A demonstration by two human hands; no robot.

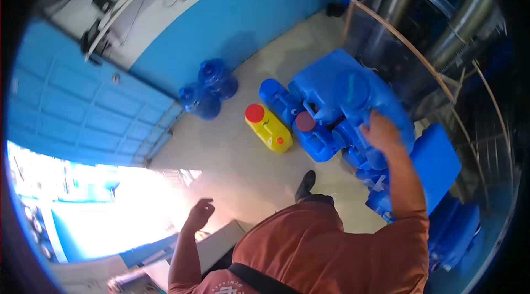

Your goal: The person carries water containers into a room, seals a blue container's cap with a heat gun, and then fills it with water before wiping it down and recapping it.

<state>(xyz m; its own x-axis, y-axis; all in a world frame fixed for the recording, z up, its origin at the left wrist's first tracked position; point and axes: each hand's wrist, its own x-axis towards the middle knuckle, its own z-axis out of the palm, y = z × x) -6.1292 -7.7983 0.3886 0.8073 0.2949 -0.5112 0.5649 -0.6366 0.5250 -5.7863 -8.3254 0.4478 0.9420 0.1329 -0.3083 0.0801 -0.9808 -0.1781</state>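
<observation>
My right hand [382,130] is on the big blue jug [326,76], just below its round lid [351,89]; its fingers are bent, but the back of the hand and the jug's own blue hide their tips, so I cannot tell whether they are closed around a handle. My left hand [200,215] hangs well apart from the jugs, holding nothing, half open with the fingers loosely curled. The big jug is at the right of my view, behind a cluster of smaller blue ones. Beside it is a blue jug with a blue cap [270,89], and nearer me a blue jug with a dull red cap [305,121]. Left of them a yellow jug [269,129] with a red cap is on the floor [221,145]. More blue containers lie partly under my forearm, which makes them hard to sort out. Two clear blue bottles [207,92] are near the wall [221,23]. The doorway [110,211] is washed out by glare, my shoe [305,185] shows only partly, and the dark rim cuts off the corners.
</observation>
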